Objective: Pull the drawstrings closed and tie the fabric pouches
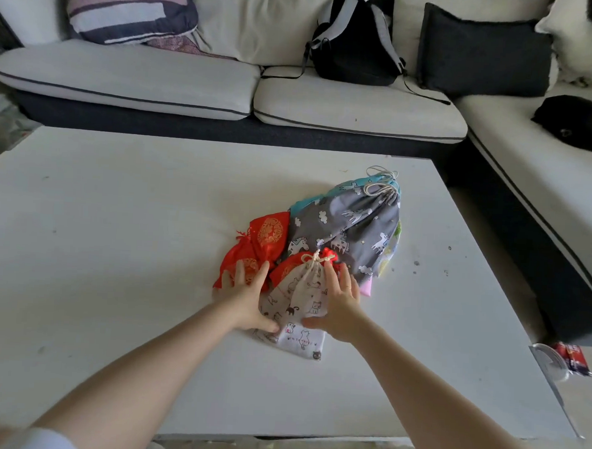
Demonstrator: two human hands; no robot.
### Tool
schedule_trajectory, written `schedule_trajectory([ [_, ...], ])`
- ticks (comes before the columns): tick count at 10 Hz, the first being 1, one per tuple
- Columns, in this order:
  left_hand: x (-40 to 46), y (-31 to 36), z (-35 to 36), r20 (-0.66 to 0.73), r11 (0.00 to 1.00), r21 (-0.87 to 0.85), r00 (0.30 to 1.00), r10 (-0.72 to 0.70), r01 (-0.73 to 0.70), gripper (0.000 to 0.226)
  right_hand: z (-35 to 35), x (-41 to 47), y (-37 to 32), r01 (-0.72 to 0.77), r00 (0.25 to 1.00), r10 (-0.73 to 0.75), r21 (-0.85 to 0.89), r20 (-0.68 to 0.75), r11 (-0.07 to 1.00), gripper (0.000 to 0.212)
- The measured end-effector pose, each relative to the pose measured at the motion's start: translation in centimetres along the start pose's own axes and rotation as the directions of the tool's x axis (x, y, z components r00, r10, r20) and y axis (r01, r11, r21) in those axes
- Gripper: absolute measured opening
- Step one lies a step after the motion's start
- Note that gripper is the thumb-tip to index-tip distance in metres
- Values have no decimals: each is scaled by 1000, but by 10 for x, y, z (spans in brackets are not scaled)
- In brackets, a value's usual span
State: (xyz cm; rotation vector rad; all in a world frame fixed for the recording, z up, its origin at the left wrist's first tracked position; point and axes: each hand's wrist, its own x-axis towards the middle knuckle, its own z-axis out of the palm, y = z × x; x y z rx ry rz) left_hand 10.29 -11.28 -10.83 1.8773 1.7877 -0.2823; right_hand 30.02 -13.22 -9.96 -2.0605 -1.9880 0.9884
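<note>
A heap of fabric pouches lies on the white table (116,215). Nearest me is a cream pouch with a cat print (304,293), its cord tied at the neck. Red pouches with gold patterns (266,236) lie to its left. Behind them is a large grey unicorn-print pouch (353,224) with its cord knotted at the far end. My left hand (246,290) rests flat with fingers spread on the red pouches and the cat pouch's left edge. My right hand (338,298) lies flat on the right side of the cat pouch. Neither hand grips anything.
A pale sofa (192,88) runs along the far side of the table and down the right. On it are a striped pillow (127,6), a black backpack (355,42), a dark cushion (482,52) and a black cap (581,122). Snack wrappers (572,359) lie at right.
</note>
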Motion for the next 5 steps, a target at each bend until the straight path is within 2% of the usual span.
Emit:
schedule_trajectory([
  [1, 18, 1, 4, -70, 1000, 7, 998, -1, 1, 116, 2, 23, 1, -8, 999, 5, -85, -39, 996, 120],
  [2, 37, -3, -5, -125, 997, -70, 992, 25, -33, 105, -1, 48, -8, -7, 998, 0, -112, -69, 994, 116],
  [3, 40, -6, -18, -112, 995, -56, 991, 73, -79, 85, -8, 56, -14, -19, 997, 7, -166, -76, 986, 115],
  [4, 34, -12, -35, -321, 995, -27, 943, 84, -98, 64, -19, 51, -19, -2, 980, -57, -298, -189, 955, 108],
  [5, 25, -10, -52, -496, 972, 2, 844, 206, -236, 64, -31, 38, -32, 34, 890, -206, -393, -406, 919, 90],
])
